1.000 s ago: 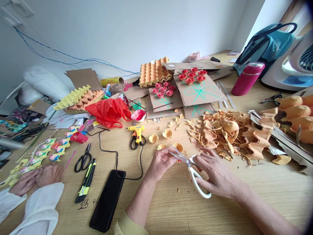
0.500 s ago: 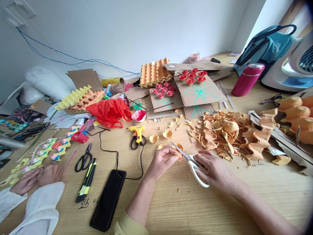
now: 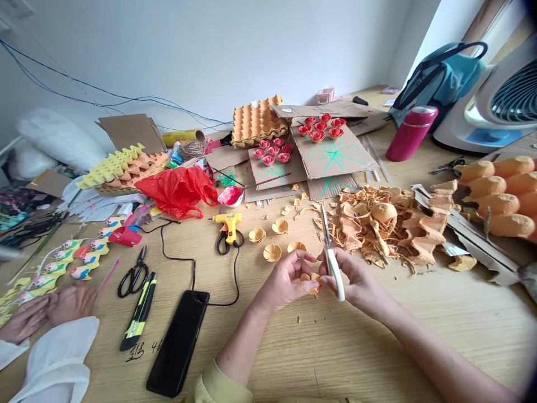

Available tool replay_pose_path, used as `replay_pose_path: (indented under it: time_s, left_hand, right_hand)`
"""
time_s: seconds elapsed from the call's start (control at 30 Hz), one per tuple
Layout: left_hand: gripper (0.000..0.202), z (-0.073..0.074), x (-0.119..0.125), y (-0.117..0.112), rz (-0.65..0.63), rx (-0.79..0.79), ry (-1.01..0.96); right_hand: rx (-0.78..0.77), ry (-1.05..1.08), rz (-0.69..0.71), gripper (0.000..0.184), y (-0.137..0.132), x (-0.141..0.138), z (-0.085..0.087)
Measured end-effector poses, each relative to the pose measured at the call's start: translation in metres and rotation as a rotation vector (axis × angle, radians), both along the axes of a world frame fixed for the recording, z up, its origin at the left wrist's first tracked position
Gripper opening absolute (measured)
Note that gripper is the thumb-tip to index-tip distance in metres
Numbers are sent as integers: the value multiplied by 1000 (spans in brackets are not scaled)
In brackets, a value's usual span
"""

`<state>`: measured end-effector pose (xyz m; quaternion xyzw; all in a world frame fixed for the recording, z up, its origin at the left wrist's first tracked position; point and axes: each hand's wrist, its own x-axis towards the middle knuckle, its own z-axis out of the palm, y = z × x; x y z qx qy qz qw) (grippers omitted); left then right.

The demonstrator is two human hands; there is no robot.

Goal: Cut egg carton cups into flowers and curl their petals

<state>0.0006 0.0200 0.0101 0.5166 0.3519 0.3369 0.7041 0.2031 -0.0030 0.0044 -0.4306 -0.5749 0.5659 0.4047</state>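
My left hand [image 3: 289, 281] pinches a small orange egg-carton cup [image 3: 309, 279], cut into petals, with a bit of red at its edge. White-handled scissors [image 3: 331, 257] are in my right hand [image 3: 354, 280], blades together and pointing away from me; its fingertips come close to the cup. Whether they touch it I cannot tell. Just beyond my left hand sit several cut orange cups, among them one cup [image 3: 272, 253] with its petals spread. A heap of torn carton scraps [image 3: 369, 224] lies beyond my right hand.
A yellow glue gun [image 3: 229, 224] and a black phone [image 3: 178, 341] lie to the left, joined by a cable. Further left are black scissors [image 3: 134, 277], a utility knife [image 3: 140, 313] and another person's hands [image 3: 71, 305]. Red paper flowers [image 3: 274, 151] stand on cardboard behind.
The scissors have swung from pointing left at the cup to upright and away from it, with blades closed. My right hand has moved closer to my left. The view has turned slightly right.
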Motion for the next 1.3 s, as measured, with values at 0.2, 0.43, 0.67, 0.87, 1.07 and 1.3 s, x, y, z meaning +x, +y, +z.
replay_pose_path:
  time_s: [0.2,0.43,0.67,0.87,1.07,1.3]
  left_hand:
    - [63,-2,9,-5,30,18,-41]
    - [53,-5,15,-5,136,-179,-230]
    - [53,-11,14,-6,160,-346,-385]
    - [40,-13,27,-13,207,-409,-382]
    - [36,-15,31,-16,254,-424,-405]
    - [30,-15,26,-12,425,-358,-479]
  right_hand:
    - [-146,167,-135,52,4,-5,3]
    - [-149,190,-210,50,3,-5,9]
    - [-55,224,-263,46,-2,-10,-2]
    - [47,199,-264,38,-6,-10,-15]
    - [133,79,-215,35,-7,-10,-17]
    - [122,-103,-93,24,-7,-1,-5]
